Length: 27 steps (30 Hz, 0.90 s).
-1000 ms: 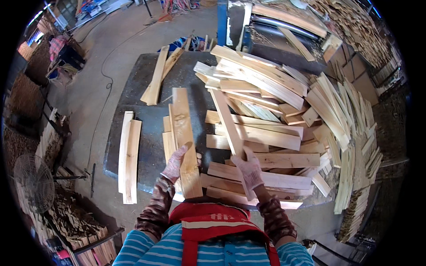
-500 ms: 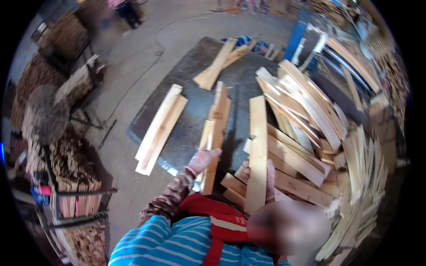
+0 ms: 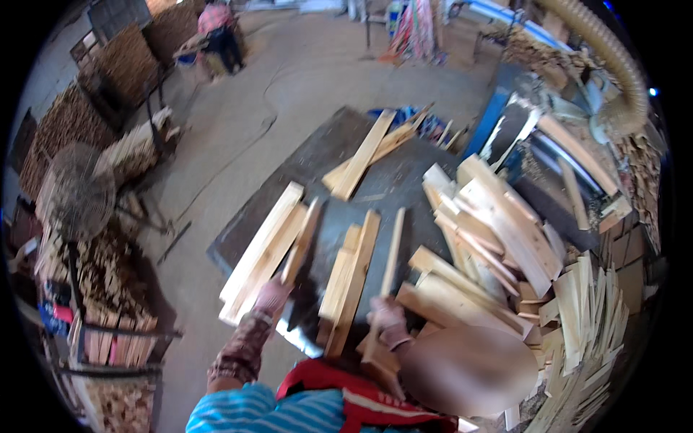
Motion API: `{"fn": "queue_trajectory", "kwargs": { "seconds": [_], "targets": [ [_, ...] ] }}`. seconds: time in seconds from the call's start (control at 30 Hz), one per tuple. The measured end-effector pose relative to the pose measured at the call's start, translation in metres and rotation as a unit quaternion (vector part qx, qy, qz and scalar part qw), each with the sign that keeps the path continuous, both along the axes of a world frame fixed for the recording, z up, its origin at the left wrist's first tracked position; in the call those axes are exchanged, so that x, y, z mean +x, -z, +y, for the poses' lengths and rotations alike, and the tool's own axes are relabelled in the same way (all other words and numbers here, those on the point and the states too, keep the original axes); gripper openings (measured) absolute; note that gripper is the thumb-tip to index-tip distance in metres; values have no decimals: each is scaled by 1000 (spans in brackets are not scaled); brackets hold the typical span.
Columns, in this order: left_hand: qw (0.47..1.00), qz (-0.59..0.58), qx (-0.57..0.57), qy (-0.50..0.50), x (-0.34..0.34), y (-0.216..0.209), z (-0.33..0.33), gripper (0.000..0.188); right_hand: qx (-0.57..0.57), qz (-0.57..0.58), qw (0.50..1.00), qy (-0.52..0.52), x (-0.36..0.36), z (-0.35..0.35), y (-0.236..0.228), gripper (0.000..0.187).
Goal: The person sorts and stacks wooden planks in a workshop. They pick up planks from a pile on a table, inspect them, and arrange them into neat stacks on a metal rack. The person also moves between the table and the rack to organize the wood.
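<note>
My left hand (image 3: 273,296), in a pale glove, is closed around the near end of a narrow wooden board (image 3: 302,242). That board lies along the right side of a pair of light boards (image 3: 261,249) at the table's left edge. My gloved right hand (image 3: 388,322) grips another wooden plank (image 3: 393,252), which is turned so its thin edge faces up. Between my hands, a small group of boards (image 3: 354,278) rests on the dark metal table (image 3: 289,162). Part of my right forearm is hidden by a blurred patch.
Two crossed boards (image 3: 367,155) lie at the table's far end. A heap of mixed boards (image 3: 505,224) covers the right side, beside thin offcuts (image 3: 588,317) and a blue-framed machine (image 3: 494,119). A fan (image 3: 81,191) stands at left. Farther off, a person (image 3: 219,36) bends over.
My left hand has moved left from the middle group, bringing a board beside the left pair. My right hand's plank has turned from broad face to edge and shifted left. The view has tilted up.
</note>
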<state>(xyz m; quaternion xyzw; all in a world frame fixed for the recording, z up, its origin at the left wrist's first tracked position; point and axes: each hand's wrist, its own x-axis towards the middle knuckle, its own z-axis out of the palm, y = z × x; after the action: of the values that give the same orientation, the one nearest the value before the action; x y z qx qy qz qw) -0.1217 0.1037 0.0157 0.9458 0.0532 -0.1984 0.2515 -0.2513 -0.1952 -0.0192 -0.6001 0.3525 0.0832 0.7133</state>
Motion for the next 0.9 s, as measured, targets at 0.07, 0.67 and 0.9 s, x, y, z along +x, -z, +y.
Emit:
{"fn": "queue_trajectory", "kwargs": {
  "seconds": [0.07, 0.67, 0.9],
  "targets": [
    [995, -12, 99, -9, 13, 52, 46, 46, -181, -43, 975, -120, 11, 23, 57, 56],
    [932, -100, 171, -304, -7, 40, 55, 62, -723, 175, 657, -120, -113, -272, -10, 93],
    [947, -226, 103, -206, 6, 46, 17, 78, -694, 128, 680, -199, -125, -274, -12, 106]
  ]
}}
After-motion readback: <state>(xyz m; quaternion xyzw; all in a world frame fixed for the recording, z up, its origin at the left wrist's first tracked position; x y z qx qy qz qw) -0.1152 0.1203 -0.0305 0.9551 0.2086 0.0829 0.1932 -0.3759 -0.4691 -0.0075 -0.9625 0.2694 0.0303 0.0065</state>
